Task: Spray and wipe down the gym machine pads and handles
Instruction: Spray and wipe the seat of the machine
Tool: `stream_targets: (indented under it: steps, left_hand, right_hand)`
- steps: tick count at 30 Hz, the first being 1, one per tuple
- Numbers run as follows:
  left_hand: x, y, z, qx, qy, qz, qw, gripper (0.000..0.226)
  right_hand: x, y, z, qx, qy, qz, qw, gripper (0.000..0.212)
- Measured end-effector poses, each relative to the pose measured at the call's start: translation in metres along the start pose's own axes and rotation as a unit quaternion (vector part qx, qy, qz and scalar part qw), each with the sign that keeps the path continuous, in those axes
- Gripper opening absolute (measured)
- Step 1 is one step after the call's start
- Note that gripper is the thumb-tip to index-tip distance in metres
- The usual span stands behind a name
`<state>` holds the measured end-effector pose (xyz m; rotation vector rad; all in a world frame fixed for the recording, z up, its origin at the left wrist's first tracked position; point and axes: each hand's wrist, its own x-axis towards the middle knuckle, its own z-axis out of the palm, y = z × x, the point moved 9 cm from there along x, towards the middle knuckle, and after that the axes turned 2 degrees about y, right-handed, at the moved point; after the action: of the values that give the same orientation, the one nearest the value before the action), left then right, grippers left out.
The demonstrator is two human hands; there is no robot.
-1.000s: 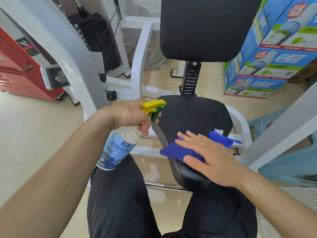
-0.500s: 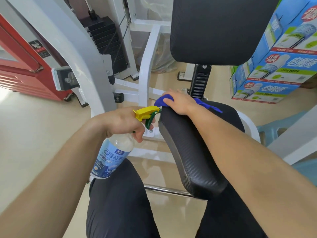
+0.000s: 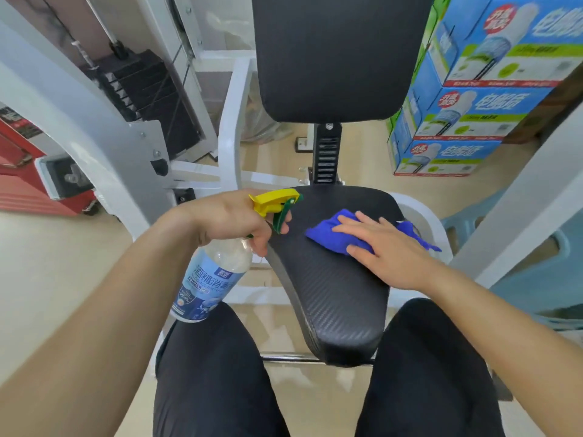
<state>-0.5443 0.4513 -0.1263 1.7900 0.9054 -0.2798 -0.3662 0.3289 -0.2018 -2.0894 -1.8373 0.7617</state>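
Note:
The black seat pad (image 3: pixel 334 298) of the gym machine lies in front of me, with the black back pad (image 3: pixel 334 55) upright behind it. My right hand (image 3: pixel 381 247) lies flat with straight fingers on a blue cloth (image 3: pixel 328 234), pressing it onto the seat's middle. My left hand (image 3: pixel 233 219) grips the neck of a clear spray bottle (image 3: pixel 211 279) with a blue label and a yellow and green trigger head (image 3: pixel 274 201), held just left of the seat, nozzle toward the pad.
The machine's white frame (image 3: pixel 104 121) and black weight stack (image 3: pixel 148 96) stand at left. Stacked blue boxes (image 3: pixel 467 99) sit at right, with a white frame bar (image 3: pixel 520 200) and a light blue plastic stool (image 3: pixel 536 269) beside them. My black-trousered legs straddle the seat.
My right hand slid the cloth from the seat's near edge to its far left corner, then back to the middle of the pad. The bottle stayed beside the seat.

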Motion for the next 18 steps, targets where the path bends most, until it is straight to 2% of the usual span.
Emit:
stream_targets:
  steps: [5,10,12,16,18]
  left_hand:
    - [0.019,0.026,0.007,0.018,-0.013,0.005,1.0,0.052]
    - [0.037,0.043,0.012,0.037,-0.008,0.0,0.999,0.053]
    - [0.043,0.047,0.015,0.038,-0.008,-0.002,0.999,0.056]
    - [0.05,0.051,0.016,0.043,-0.01,-0.006,0.999,0.059]
    - [0.053,0.051,0.013,0.047,-0.008,-0.006,0.999,0.057]
  right_hand:
    - [0.043,0.104,-0.032,0.052,0.084,0.125,0.987,0.046]
    - [0.107,0.118,-0.039,0.082,0.079,0.178,0.977,0.046]
    - [0.112,0.105,-0.04,0.05,0.066,0.162,0.983,0.044]
    - [0.069,0.05,-0.03,-0.028,0.018,0.044,0.998,0.045]
    - [0.038,0.019,-0.022,-0.03,-0.006,-0.003,1.0,0.042]
